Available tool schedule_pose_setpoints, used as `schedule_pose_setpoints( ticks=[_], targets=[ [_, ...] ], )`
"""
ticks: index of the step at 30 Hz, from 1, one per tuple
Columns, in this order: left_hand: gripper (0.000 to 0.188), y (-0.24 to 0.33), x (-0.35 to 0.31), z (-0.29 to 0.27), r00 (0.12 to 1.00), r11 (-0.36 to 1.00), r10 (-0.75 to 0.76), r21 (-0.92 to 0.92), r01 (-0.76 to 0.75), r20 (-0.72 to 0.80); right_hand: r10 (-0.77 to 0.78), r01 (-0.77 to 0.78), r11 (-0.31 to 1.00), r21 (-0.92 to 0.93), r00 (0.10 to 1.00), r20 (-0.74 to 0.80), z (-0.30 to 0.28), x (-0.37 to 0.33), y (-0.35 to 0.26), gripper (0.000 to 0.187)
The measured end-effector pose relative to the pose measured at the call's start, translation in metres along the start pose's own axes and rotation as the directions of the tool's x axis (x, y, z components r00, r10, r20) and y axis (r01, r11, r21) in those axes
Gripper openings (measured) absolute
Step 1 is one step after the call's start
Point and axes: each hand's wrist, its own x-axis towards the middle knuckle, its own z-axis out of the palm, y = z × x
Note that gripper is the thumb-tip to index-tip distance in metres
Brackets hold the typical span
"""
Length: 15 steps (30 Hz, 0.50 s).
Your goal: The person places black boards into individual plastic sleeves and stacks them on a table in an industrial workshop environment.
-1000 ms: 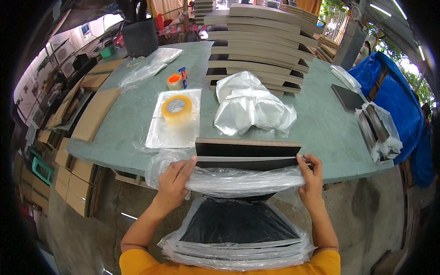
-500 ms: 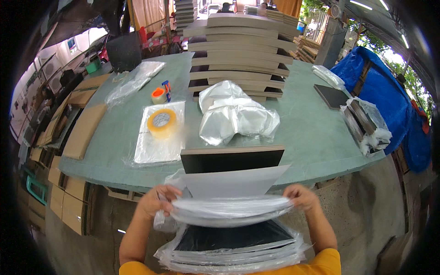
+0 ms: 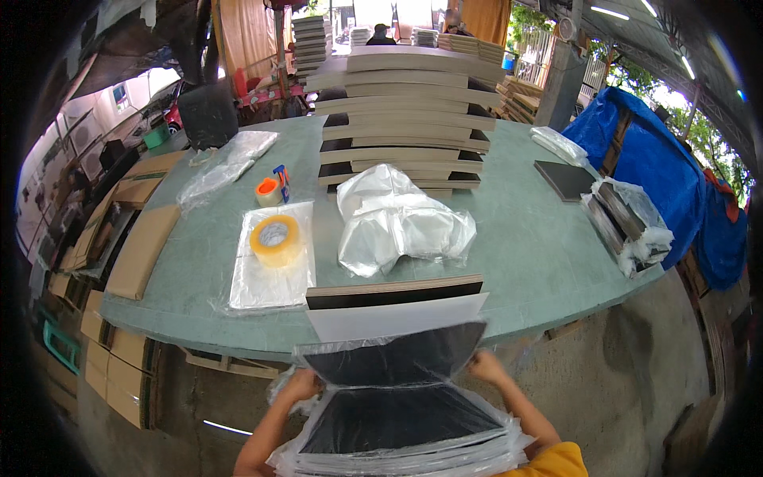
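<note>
Between my hands a black panel in clear plastic film (image 3: 393, 354) stands tilted up, its dark face showing. My left hand (image 3: 302, 385) is closed at its lower left edge, and my right hand (image 3: 486, 366) grips the right edge; some fingertips are hidden behind the film. Below and closer to me lies a stack of film-wrapped black panels (image 3: 401, 421), their plastic edges layered at the front. Just beyond the raised panel, a white sheet (image 3: 397, 316) leans in front of several dark-faced boards (image 3: 393, 296) at the table's near edge.
On the green table (image 3: 532, 238) lie crumpled clear plastic (image 3: 401, 226), a tape roll (image 3: 274, 241) on flat plastic bags (image 3: 274, 290), and a tape dispenser (image 3: 270, 191). A tall stack of boards (image 3: 405, 119) rises behind. Wrapped panels (image 3: 628, 222) sit right; cardboard (image 3: 143, 254) stands left.
The wrapped panel, seen as layered film edges before, is now turned up with its black face showing. Both hands have moved lower and slightly inward. The whole view has shifted a little.
</note>
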Motion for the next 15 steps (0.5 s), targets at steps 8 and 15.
schedule_pose_setpoints(
  ticks=[8, 15],
  targets=[
    [0.025, 0.101, -0.005, -0.149, 0.912, 0.925, 0.349, -0.237, -0.298, 0.214, -0.119, 0.062, 0.777, 0.627, 0.992, 0.05, -0.079, -0.032, -0.123, 0.034],
    [0.037, 0.155, -0.026, -0.179, 0.881, 0.852, 0.381, -0.477, -0.217, 0.28, -0.321, 0.291, 0.636, 0.715, 0.942, -0.098, -0.096, -0.072, -0.161, 0.036]
  ],
)
